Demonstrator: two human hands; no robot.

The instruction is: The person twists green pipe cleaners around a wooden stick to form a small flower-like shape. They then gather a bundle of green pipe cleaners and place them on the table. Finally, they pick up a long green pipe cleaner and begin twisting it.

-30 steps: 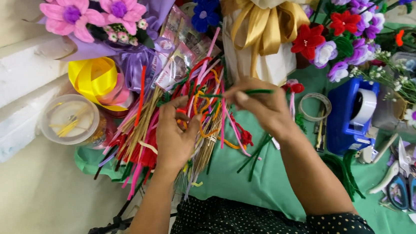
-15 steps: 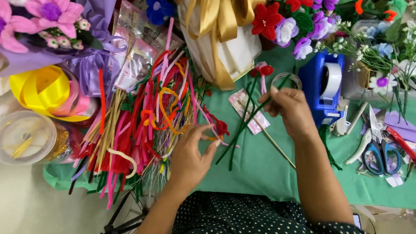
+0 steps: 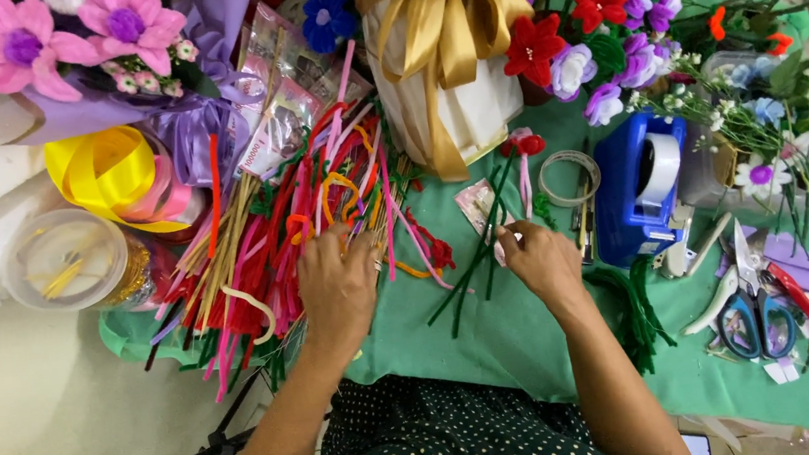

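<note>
My left hand [image 3: 337, 292] lies palm down, fingers spread, on a heap of pipe cleaners [image 3: 259, 235] in red, pink, orange and green at the left of the green mat [image 3: 522, 344]. My right hand [image 3: 539, 260] rests on the mat to the right of the heap. Its fingertips pinch a small bunch of green stems [image 3: 472, 270] that slant across the mat. A pink stem with a red flower head [image 3: 524, 144] lies just beyond those fingers.
A blue tape dispenser [image 3: 640, 187] stands right of my right hand, with scissors [image 3: 749, 314] and a red tool [image 3: 807, 309] further right. A gold-ribboned bouquet [image 3: 443, 48], artificial flowers [image 3: 593, 35], a yellow ribbon roll [image 3: 107, 175] and a clear tub [image 3: 61, 258] ring the mat.
My left hand moved up from the mat onto the pipe cleaner heap. My right hand came down and left, lowering the green stems and flower onto the mat.
</note>
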